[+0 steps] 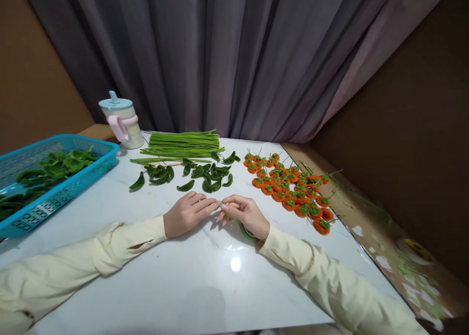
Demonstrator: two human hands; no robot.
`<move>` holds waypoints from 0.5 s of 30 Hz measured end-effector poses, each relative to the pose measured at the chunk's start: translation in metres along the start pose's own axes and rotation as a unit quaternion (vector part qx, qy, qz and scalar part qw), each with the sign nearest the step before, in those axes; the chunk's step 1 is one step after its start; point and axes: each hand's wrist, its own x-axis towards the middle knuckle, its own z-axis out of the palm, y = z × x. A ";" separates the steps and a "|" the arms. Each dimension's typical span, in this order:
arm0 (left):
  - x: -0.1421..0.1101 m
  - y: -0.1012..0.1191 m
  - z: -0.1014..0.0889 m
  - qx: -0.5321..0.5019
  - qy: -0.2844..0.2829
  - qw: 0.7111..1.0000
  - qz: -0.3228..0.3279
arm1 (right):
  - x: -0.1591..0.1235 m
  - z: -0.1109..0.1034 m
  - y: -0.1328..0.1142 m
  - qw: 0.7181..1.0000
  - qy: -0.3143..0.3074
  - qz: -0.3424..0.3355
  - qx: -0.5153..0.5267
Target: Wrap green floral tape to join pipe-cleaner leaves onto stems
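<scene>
My left hand [191, 212] and my right hand [249, 216] meet above the front middle of the table, fingertips almost touching. Between them a narrow pale green strip is pinched by both hands. The strip appears to be the end of a roll of green tape [247, 233], which hangs under my right palm, partly hidden by the fingers. Just beyond the hands lie several dark green fuzzy leaves [210, 173]. Behind those is a bundle of bright green stems [183, 143]. To the right several orange fuzzy flower heads [289, 204] with green backs lie in rows.
A blue plastic basket [73, 193] with green leaf pieces stands on the left. Behind it is a lidded cup [126, 127] with a pink handle. Paper and green scraps [403, 271] litter a brown surface at right. A grey curtain [190, 56] hangs along the back.
</scene>
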 end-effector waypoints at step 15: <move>0.004 0.007 -0.002 -0.105 0.019 0.991 -0.075 | -0.002 0.004 -0.003 1.000 0.007 -0.008 -0.029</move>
